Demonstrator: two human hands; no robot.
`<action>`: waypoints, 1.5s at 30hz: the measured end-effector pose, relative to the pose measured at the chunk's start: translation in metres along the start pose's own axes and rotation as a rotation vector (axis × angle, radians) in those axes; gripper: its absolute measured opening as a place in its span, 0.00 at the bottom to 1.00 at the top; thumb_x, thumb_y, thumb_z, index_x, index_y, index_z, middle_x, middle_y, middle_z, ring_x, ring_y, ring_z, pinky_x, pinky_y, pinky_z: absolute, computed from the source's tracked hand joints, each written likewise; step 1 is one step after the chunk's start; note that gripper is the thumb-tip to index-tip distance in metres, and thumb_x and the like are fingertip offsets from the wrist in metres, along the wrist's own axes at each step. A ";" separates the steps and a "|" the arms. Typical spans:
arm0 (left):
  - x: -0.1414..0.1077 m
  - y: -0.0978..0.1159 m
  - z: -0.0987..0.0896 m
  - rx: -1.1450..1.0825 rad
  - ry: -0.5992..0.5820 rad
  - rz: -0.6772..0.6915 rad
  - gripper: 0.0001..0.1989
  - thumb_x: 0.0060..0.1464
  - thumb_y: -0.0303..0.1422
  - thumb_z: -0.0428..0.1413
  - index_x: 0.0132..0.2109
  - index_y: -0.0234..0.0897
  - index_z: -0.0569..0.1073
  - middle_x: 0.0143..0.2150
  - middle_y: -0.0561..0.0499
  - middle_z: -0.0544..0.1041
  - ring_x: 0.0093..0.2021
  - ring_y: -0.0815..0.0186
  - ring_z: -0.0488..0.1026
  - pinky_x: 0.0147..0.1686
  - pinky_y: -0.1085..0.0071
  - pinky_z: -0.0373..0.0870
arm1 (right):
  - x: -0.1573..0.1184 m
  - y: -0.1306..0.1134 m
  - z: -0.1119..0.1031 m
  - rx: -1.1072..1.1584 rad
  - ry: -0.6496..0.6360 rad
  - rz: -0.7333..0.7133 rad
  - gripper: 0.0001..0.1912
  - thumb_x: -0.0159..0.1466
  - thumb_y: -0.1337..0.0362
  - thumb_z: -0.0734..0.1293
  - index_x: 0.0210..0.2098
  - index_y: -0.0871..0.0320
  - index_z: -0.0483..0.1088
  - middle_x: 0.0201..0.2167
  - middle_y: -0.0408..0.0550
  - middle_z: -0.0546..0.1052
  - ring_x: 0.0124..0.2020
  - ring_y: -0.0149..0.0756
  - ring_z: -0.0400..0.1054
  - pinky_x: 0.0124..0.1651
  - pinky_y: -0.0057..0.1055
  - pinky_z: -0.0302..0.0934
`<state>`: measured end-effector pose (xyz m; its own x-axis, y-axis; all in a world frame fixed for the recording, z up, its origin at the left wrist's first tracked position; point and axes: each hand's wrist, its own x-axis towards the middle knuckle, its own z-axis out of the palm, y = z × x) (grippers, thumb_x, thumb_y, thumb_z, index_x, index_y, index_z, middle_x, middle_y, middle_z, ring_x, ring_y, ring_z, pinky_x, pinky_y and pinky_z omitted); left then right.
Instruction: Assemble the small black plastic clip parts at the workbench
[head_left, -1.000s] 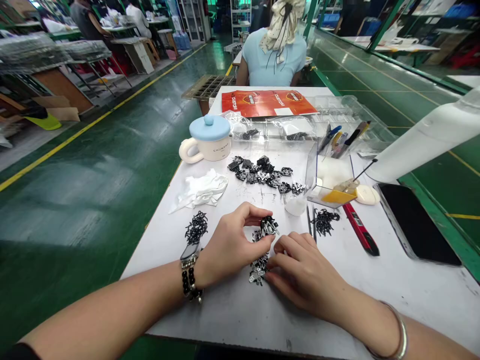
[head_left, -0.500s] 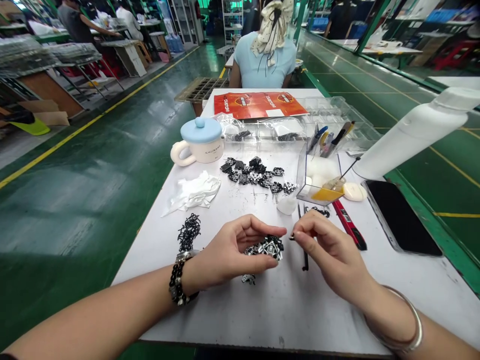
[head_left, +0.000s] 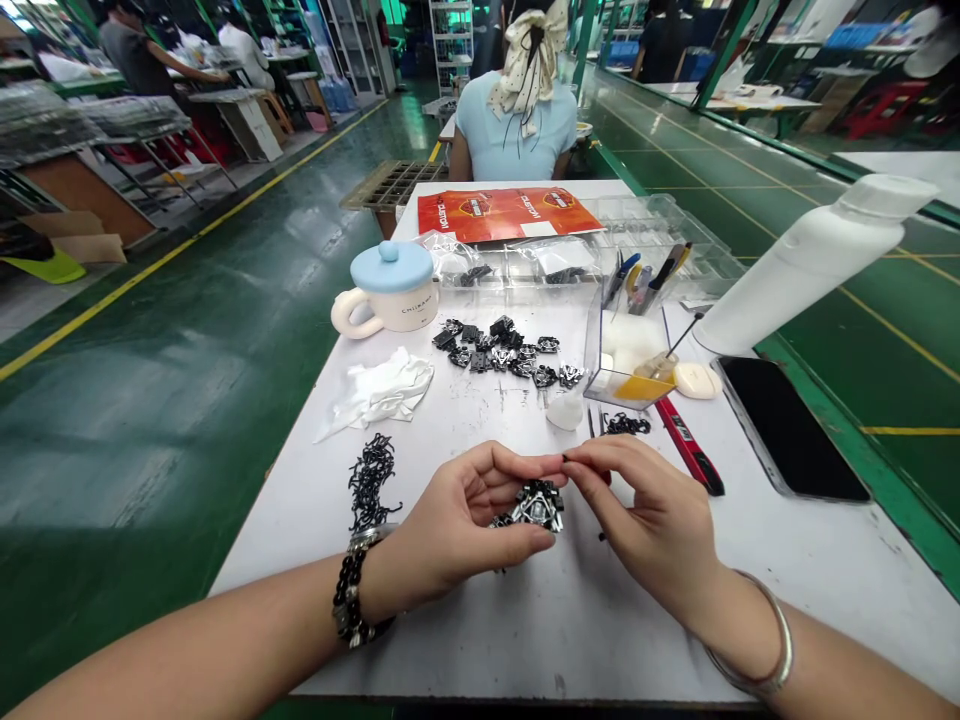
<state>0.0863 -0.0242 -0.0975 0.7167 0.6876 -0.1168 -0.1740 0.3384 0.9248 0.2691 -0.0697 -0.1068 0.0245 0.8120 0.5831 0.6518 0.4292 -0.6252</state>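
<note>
My left hand (head_left: 469,515) is curled around a small black-and-silver part (head_left: 538,508), its thumb below and its fingers behind. More silver pieces show partly under that hand. My right hand (head_left: 656,515) pinches a tiny dark piece (head_left: 565,459) between thumb and forefinger, right at my left fingertips; its shape is too small to make out. Left of my left wrist lies a heap of thin black curved pieces (head_left: 371,485). Beyond my hands several black-and-silver parts (head_left: 501,358) are spread on the white table (head_left: 300,560).
A lidded mug (head_left: 397,300) and crumpled white cloth (head_left: 390,388) stand at left. To the right are a clear box (head_left: 630,385) with pens, a red cutter (head_left: 690,447), a phone (head_left: 791,430) and a leaning white bottle (head_left: 810,265). A co-worker (head_left: 517,125) sits ahead, back turned.
My right hand has moved left with its tiny dark piece until its fingertips meet my left forefinger. The black-and-silver part stays in my left hand. The view has shifted slightly.
</note>
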 end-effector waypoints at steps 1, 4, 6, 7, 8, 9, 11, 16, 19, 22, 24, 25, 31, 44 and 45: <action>0.000 0.000 0.000 0.016 0.003 0.001 0.16 0.45 0.22 0.63 0.41 0.36 0.69 0.53 0.45 0.75 0.55 0.64 0.70 0.55 0.71 0.66 | 0.000 0.000 -0.001 0.004 -0.008 0.013 0.06 0.59 0.75 0.66 0.35 0.59 0.71 0.30 0.45 0.76 0.33 0.27 0.69 0.36 0.23 0.64; 0.000 -0.002 0.001 0.063 0.001 0.018 0.16 0.46 0.22 0.63 0.41 0.37 0.68 0.55 0.46 0.74 0.55 0.65 0.70 0.55 0.71 0.66 | 0.000 0.002 -0.003 0.044 -0.041 0.094 0.04 0.59 0.71 0.67 0.35 0.58 0.72 0.30 0.44 0.77 0.32 0.27 0.70 0.35 0.22 0.65; 0.000 -0.002 0.000 0.098 -0.005 0.038 0.16 0.47 0.22 0.62 0.42 0.37 0.68 0.56 0.45 0.72 0.56 0.65 0.69 0.57 0.70 0.64 | 0.000 0.003 -0.005 0.090 -0.061 0.152 0.04 0.59 0.69 0.68 0.34 0.56 0.72 0.30 0.43 0.77 0.32 0.26 0.71 0.35 0.22 0.66; -0.001 -0.002 0.000 0.115 -0.005 0.047 0.16 0.47 0.22 0.62 0.42 0.37 0.68 0.56 0.45 0.72 0.56 0.65 0.69 0.57 0.70 0.64 | 0.000 0.004 -0.005 0.115 -0.073 0.170 0.04 0.59 0.69 0.68 0.35 0.55 0.72 0.31 0.42 0.77 0.33 0.26 0.71 0.36 0.22 0.67; -0.001 -0.002 0.000 0.129 -0.006 0.057 0.15 0.47 0.22 0.62 0.42 0.37 0.68 0.56 0.45 0.72 0.57 0.65 0.69 0.58 0.71 0.63 | 0.000 0.004 -0.006 0.136 -0.082 0.182 0.05 0.58 0.69 0.68 0.35 0.54 0.73 0.31 0.41 0.77 0.33 0.26 0.71 0.37 0.22 0.67; -0.002 -0.002 -0.001 0.140 -0.007 0.066 0.16 0.48 0.23 0.62 0.42 0.37 0.67 0.56 0.45 0.72 0.57 0.66 0.68 0.58 0.71 0.63 | -0.001 0.004 -0.006 0.151 -0.089 0.189 0.06 0.58 0.69 0.69 0.35 0.54 0.73 0.32 0.41 0.77 0.34 0.26 0.71 0.38 0.22 0.67; -0.002 -0.003 -0.001 0.148 -0.011 0.078 0.16 0.48 0.22 0.62 0.43 0.37 0.67 0.57 0.45 0.72 0.57 0.66 0.68 0.58 0.71 0.63 | -0.001 0.004 -0.005 0.167 -0.089 0.190 0.06 0.58 0.69 0.69 0.35 0.54 0.73 0.33 0.41 0.77 0.35 0.27 0.72 0.39 0.23 0.67; -0.003 -0.002 -0.001 0.139 -0.060 0.091 0.16 0.49 0.23 0.61 0.43 0.37 0.66 0.59 0.44 0.69 0.58 0.63 0.67 0.59 0.68 0.63 | -0.003 0.008 -0.003 0.141 -0.041 0.153 0.07 0.58 0.70 0.68 0.37 0.55 0.73 0.34 0.45 0.77 0.37 0.31 0.71 0.42 0.29 0.68; -0.002 0.000 0.001 0.201 -0.048 0.101 0.15 0.49 0.24 0.60 0.43 0.37 0.66 0.57 0.44 0.71 0.57 0.62 0.68 0.58 0.66 0.64 | -0.001 0.010 -0.006 0.169 -0.021 0.213 0.06 0.59 0.69 0.68 0.37 0.55 0.72 0.34 0.45 0.76 0.36 0.32 0.71 0.39 0.31 0.68; -0.001 -0.001 0.003 0.397 0.042 0.141 0.14 0.51 0.24 0.59 0.45 0.37 0.66 0.51 0.45 0.74 0.52 0.63 0.72 0.55 0.66 0.67 | 0.002 0.007 -0.009 0.311 -0.032 0.315 0.04 0.59 0.67 0.67 0.36 0.54 0.73 0.33 0.46 0.75 0.34 0.31 0.70 0.35 0.29 0.68; 0.000 -0.002 0.003 0.530 0.086 0.161 0.14 0.51 0.25 0.58 0.46 0.36 0.67 0.47 0.45 0.75 0.49 0.64 0.73 0.51 0.68 0.69 | 0.003 0.004 -0.010 0.421 -0.099 0.319 0.04 0.59 0.66 0.67 0.35 0.53 0.73 0.33 0.46 0.73 0.34 0.31 0.68 0.35 0.29 0.67; 0.000 -0.002 0.003 0.572 0.093 0.163 0.15 0.51 0.25 0.58 0.47 0.36 0.67 0.46 0.46 0.76 0.48 0.64 0.74 0.50 0.69 0.70 | 0.002 0.003 -0.009 0.458 -0.141 0.307 0.04 0.59 0.65 0.68 0.35 0.53 0.74 0.32 0.46 0.72 0.35 0.31 0.68 0.35 0.30 0.67; -0.001 -0.004 0.003 0.570 0.064 0.186 0.16 0.52 0.25 0.57 0.48 0.38 0.67 0.46 0.48 0.75 0.44 0.67 0.74 0.44 0.73 0.71 | -0.002 0.003 -0.001 0.458 -0.247 0.306 0.05 0.59 0.63 0.68 0.35 0.51 0.75 0.31 0.45 0.70 0.35 0.31 0.66 0.37 0.30 0.64; -0.003 -0.007 0.003 0.504 0.119 0.213 0.19 0.50 0.25 0.60 0.46 0.38 0.62 0.49 0.45 0.74 0.44 0.67 0.75 0.46 0.73 0.72 | -0.003 0.006 0.001 0.413 -0.223 0.259 0.04 0.60 0.64 0.67 0.36 0.53 0.74 0.30 0.45 0.70 0.34 0.31 0.66 0.36 0.31 0.62; -0.003 -0.007 0.003 0.509 0.119 0.215 0.19 0.50 0.24 0.60 0.46 0.38 0.62 0.49 0.45 0.74 0.44 0.67 0.75 0.45 0.72 0.72 | -0.004 0.006 0.001 0.405 -0.222 0.255 0.04 0.60 0.63 0.67 0.35 0.53 0.74 0.31 0.45 0.70 0.34 0.31 0.66 0.36 0.31 0.62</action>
<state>0.0879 -0.0305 -0.1024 0.6148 0.7845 0.0813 0.0605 -0.1496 0.9869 0.2724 -0.0696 -0.1132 -0.0454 0.9561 0.2894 0.2998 0.2894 -0.9090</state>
